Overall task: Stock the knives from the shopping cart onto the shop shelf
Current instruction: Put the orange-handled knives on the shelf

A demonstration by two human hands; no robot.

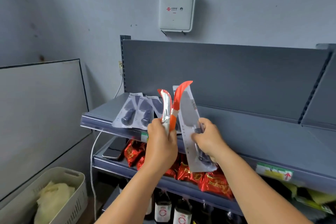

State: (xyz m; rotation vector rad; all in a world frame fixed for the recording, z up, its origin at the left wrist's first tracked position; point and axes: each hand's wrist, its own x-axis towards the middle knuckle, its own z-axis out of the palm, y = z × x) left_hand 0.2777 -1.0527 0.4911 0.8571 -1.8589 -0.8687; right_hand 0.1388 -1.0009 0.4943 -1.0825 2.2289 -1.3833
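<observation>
Grey metal shelf point(254, 129) is running under a blue-grey wall, two carded knives point(135, 112) lying flat at its left end. I'm fanning glossy packs upright over its edge, apparently to sort them: my left hand point(161, 143) is gripping the orange-trimmed knife packs point(172, 109), my right hand point(209, 138) is pinching the cleaver pack point(189, 114).

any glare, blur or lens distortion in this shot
Head view: glare streaks the shiny wrap of the red-carded knives in the left hand; the packaged cleaver in the right hand is slightly motion-blurred; wide-angle bending curves the shelf edge and whiteboard frame; lighting is dim and bluish.
</observation>
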